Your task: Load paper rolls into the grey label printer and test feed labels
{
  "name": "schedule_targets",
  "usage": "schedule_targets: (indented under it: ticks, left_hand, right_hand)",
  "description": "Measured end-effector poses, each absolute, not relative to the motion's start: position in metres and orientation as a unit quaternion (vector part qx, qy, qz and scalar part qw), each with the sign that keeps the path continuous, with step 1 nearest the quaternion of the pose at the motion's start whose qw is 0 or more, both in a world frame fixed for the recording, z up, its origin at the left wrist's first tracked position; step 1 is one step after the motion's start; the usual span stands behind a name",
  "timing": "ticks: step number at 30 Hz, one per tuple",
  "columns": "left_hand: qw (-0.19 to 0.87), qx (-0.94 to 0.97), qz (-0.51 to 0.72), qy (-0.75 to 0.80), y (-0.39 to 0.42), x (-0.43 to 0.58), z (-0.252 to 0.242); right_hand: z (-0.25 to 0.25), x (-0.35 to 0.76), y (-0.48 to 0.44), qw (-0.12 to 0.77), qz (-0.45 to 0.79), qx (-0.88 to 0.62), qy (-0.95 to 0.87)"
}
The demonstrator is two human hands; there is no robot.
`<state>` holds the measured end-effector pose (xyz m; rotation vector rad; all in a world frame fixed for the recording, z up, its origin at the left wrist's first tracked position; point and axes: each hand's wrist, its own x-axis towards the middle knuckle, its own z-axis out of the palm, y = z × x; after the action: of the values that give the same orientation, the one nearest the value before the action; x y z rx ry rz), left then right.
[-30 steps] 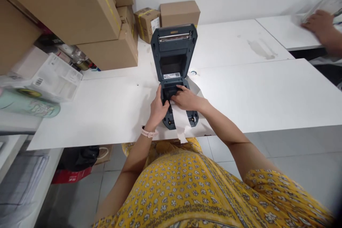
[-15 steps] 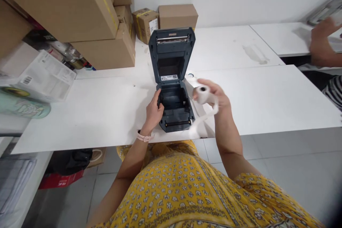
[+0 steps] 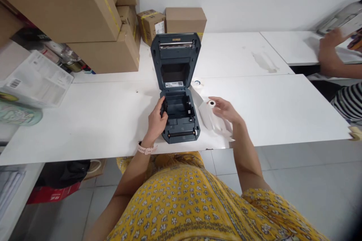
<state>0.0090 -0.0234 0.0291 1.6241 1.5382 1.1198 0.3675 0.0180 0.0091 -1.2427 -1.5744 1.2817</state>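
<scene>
A dark label printer (image 3: 177, 126) sits on the white table with its lid (image 3: 175, 60) raised and its roll bay empty. My left hand (image 3: 156, 122) grips the left edge of the printer's base. To the right of the printer, my right hand (image 3: 225, 111) is curled around a small white label roll (image 3: 211, 104), low over the table. Loose white paper (image 3: 210, 120) lies beneath and in front of the roll, next to the printer. The roll's lower part is hidden behind my fingers and the paper.
Cardboard boxes (image 3: 104, 54) are stacked at the back left, with a smaller box (image 3: 185, 20) against the wall. A white carton (image 3: 42, 79) and a green bottle (image 3: 21, 113) stand at the left. Another person's hand (image 3: 332, 39) works at the far right. The table's front edge runs close to my body.
My right hand has lowered the label roll from the air beside the printer toward the table. Its trailing paper strip now lies gathered there. My left hand keeps its hold on the printer.
</scene>
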Motion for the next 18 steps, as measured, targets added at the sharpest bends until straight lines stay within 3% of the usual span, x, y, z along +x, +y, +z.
schedule_targets:
  ticks: [5,10,18]
  left_hand:
    - [0.290,0.631,0.441,0.568,-0.022,0.007,0.024]
    - [0.288,0.632,0.434,0.574,-0.021,0.007,0.023]
    - [0.310,0.616,0.449,0.568,-0.022,0.010,0.026]
  right_hand:
    - [-0.014,0.358,0.032,0.376,0.513,-0.473,-0.609]
    - [0.007,0.370,0.052,0.402,0.501,-0.480,-0.598]
    - [0.038,0.320,0.135,0.285,0.456,-0.487,-0.688]
